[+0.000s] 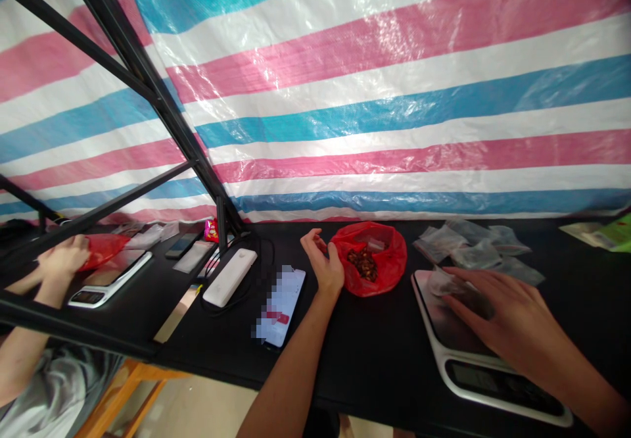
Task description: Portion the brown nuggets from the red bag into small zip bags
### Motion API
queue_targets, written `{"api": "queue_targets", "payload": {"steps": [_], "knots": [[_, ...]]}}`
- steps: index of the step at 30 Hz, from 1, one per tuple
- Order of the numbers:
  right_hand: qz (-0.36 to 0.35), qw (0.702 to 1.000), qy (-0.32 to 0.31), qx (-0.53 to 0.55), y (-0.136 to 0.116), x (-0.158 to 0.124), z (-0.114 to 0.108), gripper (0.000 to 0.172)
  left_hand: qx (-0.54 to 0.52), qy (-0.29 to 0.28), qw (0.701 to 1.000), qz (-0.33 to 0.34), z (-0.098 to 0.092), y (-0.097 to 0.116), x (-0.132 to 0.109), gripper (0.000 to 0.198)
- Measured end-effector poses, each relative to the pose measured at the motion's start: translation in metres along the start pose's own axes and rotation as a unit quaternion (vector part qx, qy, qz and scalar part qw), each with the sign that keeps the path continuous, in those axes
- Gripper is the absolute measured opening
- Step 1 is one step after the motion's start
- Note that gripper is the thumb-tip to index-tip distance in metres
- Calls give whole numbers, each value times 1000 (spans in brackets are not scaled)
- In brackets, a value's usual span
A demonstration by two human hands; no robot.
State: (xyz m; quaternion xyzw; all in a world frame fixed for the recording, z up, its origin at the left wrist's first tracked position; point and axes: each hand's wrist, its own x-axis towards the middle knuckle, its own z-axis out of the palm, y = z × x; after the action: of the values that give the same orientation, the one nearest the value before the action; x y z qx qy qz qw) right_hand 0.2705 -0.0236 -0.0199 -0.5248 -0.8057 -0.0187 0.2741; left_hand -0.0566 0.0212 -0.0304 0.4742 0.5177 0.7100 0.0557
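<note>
My left hand rests at the left side of a red plastic bag, its fingers loosely bent and apart, the thumb side against the bag. Inside the open bag lie small brown pieces and a small clear packet. My right hand is over a kitchen scale with a white frame and shiny plate. Between its thumb and fingers is a small clear plastic bag, low over the plate; its contents are hard to make out. The hand covers part of the plate and panel.
Several clear zip bags lie behind the scale. Left of my arm are a phone, a white power bank and a cable. A black metal frame stands before a co-worker's hands, red bag and scale. Striped sheeting hangs behind.
</note>
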Motion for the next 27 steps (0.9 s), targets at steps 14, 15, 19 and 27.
{"api": "queue_targets", "payload": {"steps": [14, 15, 19, 27], "knots": [[-106, 977, -152, 105, -83, 101, 26, 43, -32, 25, 997, -70, 3, -1, 1, 36], [-125, 975, -157, 90, -86, 106, 30, 45, -33, 25, 996, -75, 3, -1, 1, 36], [-137, 976, -157, 66, -92, 113, 38, 48, -37, 23, 996, -82, 3, -1, 1, 37], [-128, 977, -155, 72, -93, 112, 37, 56, -44, 15, 996, -80, 5, -1, 2, 37]]}}
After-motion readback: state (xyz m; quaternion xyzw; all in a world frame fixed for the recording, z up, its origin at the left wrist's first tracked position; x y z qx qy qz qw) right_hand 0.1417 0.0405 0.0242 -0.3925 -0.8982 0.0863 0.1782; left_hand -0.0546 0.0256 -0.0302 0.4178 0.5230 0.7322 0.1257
